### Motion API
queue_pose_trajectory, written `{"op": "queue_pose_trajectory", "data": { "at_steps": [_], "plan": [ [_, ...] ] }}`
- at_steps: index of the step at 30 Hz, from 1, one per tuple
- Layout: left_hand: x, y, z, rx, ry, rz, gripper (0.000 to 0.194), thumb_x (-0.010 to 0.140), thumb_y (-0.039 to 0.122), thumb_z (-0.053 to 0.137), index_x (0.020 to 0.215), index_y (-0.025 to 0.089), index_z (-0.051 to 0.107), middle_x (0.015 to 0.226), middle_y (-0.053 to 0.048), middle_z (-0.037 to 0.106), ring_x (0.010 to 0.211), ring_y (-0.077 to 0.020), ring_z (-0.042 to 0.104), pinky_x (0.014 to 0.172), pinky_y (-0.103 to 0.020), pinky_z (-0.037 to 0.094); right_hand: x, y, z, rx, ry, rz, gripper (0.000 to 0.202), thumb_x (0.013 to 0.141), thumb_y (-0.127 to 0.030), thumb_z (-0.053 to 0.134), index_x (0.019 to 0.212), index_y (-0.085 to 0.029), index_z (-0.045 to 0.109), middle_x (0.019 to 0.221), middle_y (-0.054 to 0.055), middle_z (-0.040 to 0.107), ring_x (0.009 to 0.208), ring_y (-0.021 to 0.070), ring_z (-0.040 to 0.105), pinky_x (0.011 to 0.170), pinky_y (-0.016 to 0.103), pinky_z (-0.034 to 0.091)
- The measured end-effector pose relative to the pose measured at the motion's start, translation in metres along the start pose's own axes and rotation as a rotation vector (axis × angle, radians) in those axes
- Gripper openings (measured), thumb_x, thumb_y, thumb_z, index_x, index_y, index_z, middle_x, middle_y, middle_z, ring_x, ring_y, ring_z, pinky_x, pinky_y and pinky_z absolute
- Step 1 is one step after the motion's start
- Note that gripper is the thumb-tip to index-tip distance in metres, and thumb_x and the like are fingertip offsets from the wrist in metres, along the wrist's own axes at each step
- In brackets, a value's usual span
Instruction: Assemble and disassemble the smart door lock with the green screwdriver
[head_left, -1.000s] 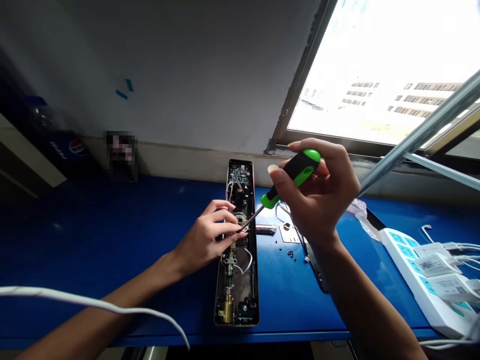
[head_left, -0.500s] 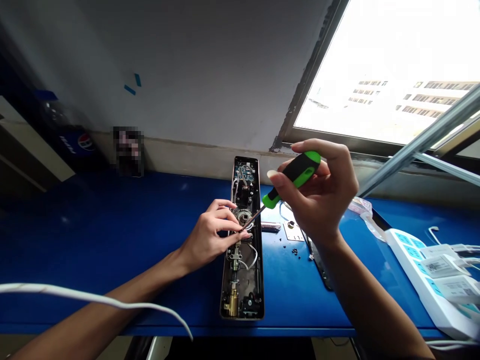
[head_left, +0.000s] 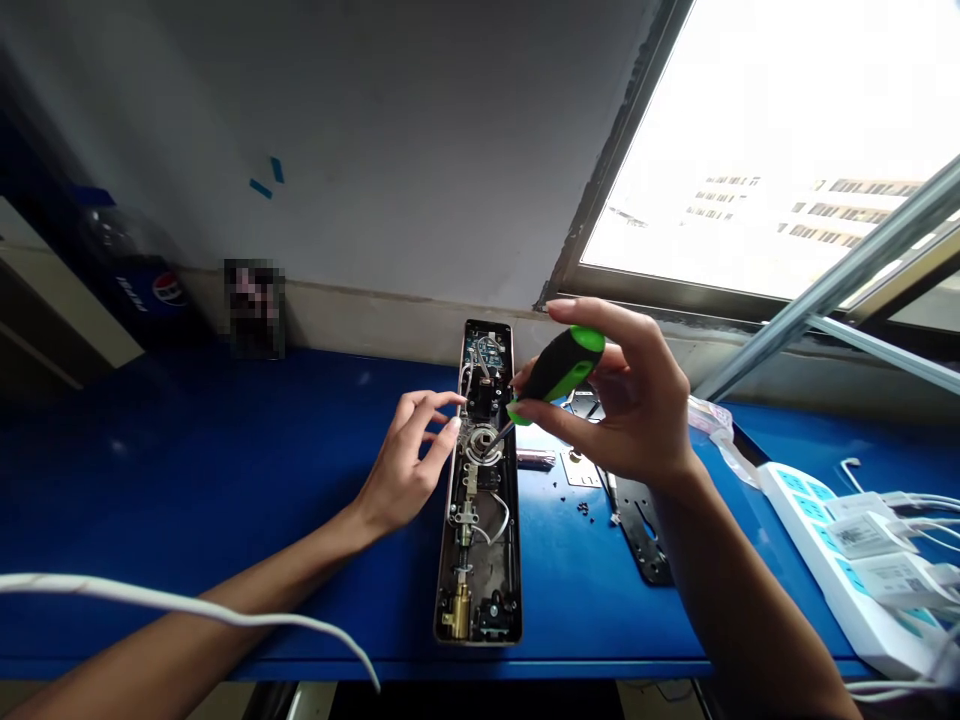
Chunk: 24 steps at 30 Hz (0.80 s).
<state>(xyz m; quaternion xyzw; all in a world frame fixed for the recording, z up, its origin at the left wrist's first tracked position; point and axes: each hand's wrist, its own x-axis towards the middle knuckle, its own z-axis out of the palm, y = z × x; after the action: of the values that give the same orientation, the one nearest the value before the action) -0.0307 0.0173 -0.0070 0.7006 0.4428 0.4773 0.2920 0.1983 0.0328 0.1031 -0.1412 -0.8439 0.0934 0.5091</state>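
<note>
The long case (head_left: 491, 565) is open, with wires and parts inside. Tiny screws (head_left: 583, 508) and a flat black plate (head_left: 637, 525) lie off to its right. The right hand (head_left: 637, 420) pinches the green and black screwdriver (head_left: 559, 365), its tip down by the round part (head_left: 474, 440). The case is just right of the left hand (head_left: 409, 460), whose fingers are bent and a bit apart.

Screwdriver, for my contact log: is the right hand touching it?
Touching: the head view shows the right hand holding the screwdriver, thumb pressed against its handle.
</note>
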Motion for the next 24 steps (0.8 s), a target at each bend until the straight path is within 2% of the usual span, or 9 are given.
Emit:
{"op": "queue_pose_trajectory", "data": {
  "at_steps": [2,5,7,17,21,22,24],
  "plan": [
    [-0.003,-0.007,0.008,0.006,-0.036,-0.068,0.039,0.108,0.041,0.045,0.145,0.031,0.051,0.145,-0.01,0.051,0.125,-0.0259,0.061,0.101,-0.045,0.058,-0.002,0.001,0.003,0.004,0.027,-0.007,0.083,0.076,-0.011,0.087,0.148,-0.032,0.052,0.139,0.005,0.067,0.108,0.0242,0.077,0.085,0.036,0.072],
    [-0.008,-0.017,0.019,0.028,-0.078,-0.034,0.043,0.11,0.036,0.038,0.152,0.03,0.04,0.152,-0.01,0.051,0.144,-0.0272,0.049,0.122,-0.053,0.04,-0.004,0.001,0.01,0.0,0.026,-0.039,0.083,0.075,-0.009,0.087,0.148,-0.03,0.053,0.134,0.007,0.071,0.107,0.0251,0.078,0.081,0.035,0.072],
    [-0.01,-0.021,0.024,-0.001,-0.079,-0.021,0.043,0.111,0.035,0.036,0.153,0.029,0.038,0.155,-0.01,0.05,0.147,-0.0266,0.046,0.125,-0.052,0.035,-0.005,0.001,0.014,-0.012,-0.006,-0.069,0.083,0.076,-0.01,0.087,0.149,-0.03,0.052,0.131,0.007,0.073,0.108,0.0251,0.078,0.08,0.034,0.072],
    [-0.011,-0.019,0.027,-0.095,-0.052,-0.045,0.037,0.11,0.032,0.038,0.146,0.025,0.044,0.15,-0.012,0.055,0.141,-0.0273,0.051,0.12,-0.051,0.041,-0.007,0.002,0.03,0.028,-0.109,-0.066,0.075,0.084,-0.012,0.083,0.15,-0.027,0.051,0.134,0.007,0.074,0.105,0.0188,0.078,0.084,0.029,0.068],
    [-0.01,-0.023,0.03,-0.112,-0.042,-0.041,0.037,0.108,0.028,0.042,0.145,0.025,0.044,0.149,-0.012,0.055,0.138,-0.0266,0.053,0.12,-0.05,0.042,-0.005,0.0,0.035,-0.094,-0.089,-0.178,0.07,0.084,-0.026,0.086,0.146,-0.027,0.055,0.113,0.006,0.079,0.088,0.0168,0.076,0.076,0.029,0.067],
    [-0.01,-0.024,0.03,-0.109,-0.038,-0.033,0.037,0.108,0.028,0.043,0.145,0.025,0.044,0.148,-0.012,0.055,0.137,-0.0263,0.053,0.119,-0.049,0.042,-0.004,-0.003,0.035,-0.115,-0.091,-0.179,0.066,0.086,-0.03,0.084,0.145,-0.026,0.057,0.111,0.007,0.079,0.089,0.0176,0.075,0.075,0.031,0.066],
    [-0.01,-0.025,0.031,-0.092,-0.022,-0.015,0.036,0.108,0.027,0.042,0.143,0.025,0.045,0.147,-0.011,0.056,0.137,-0.0251,0.053,0.119,-0.047,0.042,-0.001,-0.009,0.032,-0.089,-0.13,-0.121,0.05,0.097,-0.028,0.071,0.145,-0.025,0.059,0.122,0.011,0.076,0.105,0.0216,0.074,0.085,0.037,0.066]
  ]
}}
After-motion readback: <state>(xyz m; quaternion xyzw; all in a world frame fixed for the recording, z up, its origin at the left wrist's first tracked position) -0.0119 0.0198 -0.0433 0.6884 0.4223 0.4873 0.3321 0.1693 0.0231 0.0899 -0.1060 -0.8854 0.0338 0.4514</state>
